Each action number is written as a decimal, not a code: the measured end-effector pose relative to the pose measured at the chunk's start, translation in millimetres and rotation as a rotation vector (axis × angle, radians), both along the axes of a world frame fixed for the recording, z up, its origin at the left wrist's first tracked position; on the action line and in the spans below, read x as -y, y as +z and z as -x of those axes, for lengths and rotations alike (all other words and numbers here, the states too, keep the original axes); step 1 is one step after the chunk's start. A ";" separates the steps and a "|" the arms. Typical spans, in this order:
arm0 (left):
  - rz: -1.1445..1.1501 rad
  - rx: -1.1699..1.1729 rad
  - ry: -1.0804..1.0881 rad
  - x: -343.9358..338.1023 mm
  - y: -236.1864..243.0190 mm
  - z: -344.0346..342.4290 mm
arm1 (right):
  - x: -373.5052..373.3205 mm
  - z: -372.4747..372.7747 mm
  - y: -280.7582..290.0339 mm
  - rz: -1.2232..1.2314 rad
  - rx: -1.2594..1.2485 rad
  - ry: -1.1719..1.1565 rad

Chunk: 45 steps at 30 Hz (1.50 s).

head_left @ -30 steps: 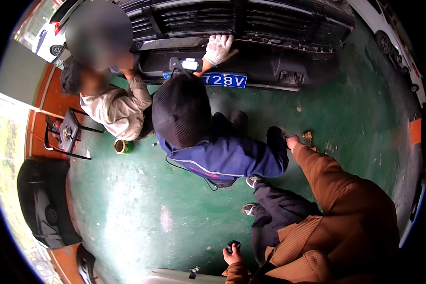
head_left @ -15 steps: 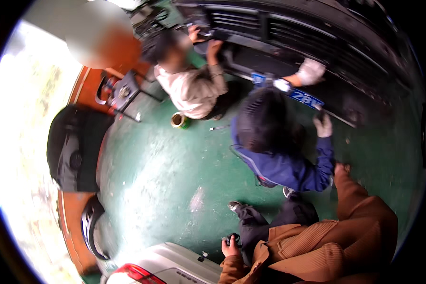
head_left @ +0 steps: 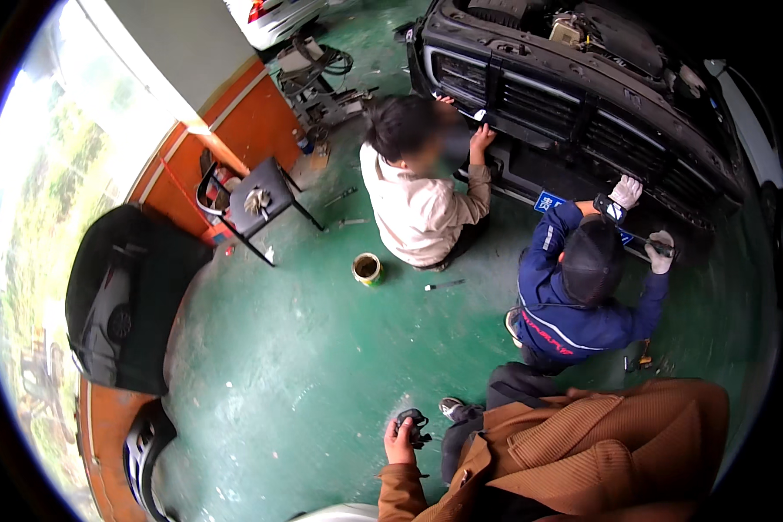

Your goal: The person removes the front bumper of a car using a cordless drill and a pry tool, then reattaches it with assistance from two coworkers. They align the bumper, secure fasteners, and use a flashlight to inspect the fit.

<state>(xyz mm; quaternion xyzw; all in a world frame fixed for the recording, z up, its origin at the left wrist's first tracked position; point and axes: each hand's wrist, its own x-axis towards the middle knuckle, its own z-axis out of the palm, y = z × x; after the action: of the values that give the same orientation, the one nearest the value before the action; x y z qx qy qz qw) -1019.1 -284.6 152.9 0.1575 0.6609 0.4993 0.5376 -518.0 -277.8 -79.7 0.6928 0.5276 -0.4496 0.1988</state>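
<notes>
My left hand [head_left: 400,445] is closed around a small black object [head_left: 414,424] with looped, uneven edges; its exact kind does not show. It is held over the green floor beside my brown coat [head_left: 600,444]. My right hand is not in view; only the folded brown sleeve and coat show on that side. Just ahead of me crouches a co-worker in a blue jacket [head_left: 574,304] and dark cap. That person's gloved hands [head_left: 661,252] are at the lower front of a dark car [head_left: 557,113], one holding a dark tool.
Another co-worker in a cream jacket [head_left: 418,200] crouches farther left at the car's front. Behind that person are an open can [head_left: 367,269] and a chair [head_left: 261,200] with gloves on it. A black panel [head_left: 117,304] leans by the orange wall. A yellow-and-black tool [head_left: 645,355] lies near my coat.
My right hand, earlier stretched out beside the blue sleeve, has gone out of view. My left hand keeps the black object. The whole view has shifted, and less of the white car shows.
</notes>
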 end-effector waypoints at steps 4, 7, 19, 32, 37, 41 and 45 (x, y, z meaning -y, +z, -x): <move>-0.116 0.196 -0.078 -81.7 26.4 75.8 | -65.3 81.8 21.6 -0.053 -0.100 -0.061; -0.252 0.380 -0.163 -141.7 30.8 115.3 | -123.4 129.3 22.4 -0.049 -0.131 -0.230; -0.215 0.412 -0.458 -382.1 116.6 299.3 | -398.6 401.8 -53.0 -0.035 -0.191 0.116; -0.079 0.465 -0.855 -727.9 66.5 401.5 | -519.7 482.9 -38.1 -0.032 0.013 -0.089; 0.022 0.704 -1.054 -884.2 63.9 470.2 | -493.9 570.3 -68.0 0.374 -0.076 -0.962; -0.017 0.586 -1.212 -996.6 80.3 481.7 | -553.7 662.8 -30.4 0.055 -0.104 -0.641; -0.053 0.572 -1.358 -1072.5 95.7 441.3 | -655.0 705.5 34.5 -0.188 -0.070 -0.916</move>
<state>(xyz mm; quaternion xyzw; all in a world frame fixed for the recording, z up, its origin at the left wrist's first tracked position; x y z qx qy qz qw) -1460.4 787.8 248.5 0.4086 0.2393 0.0938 0.8758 -1223.5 377.2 -45.2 0.8537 0.2124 -0.4645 -0.1017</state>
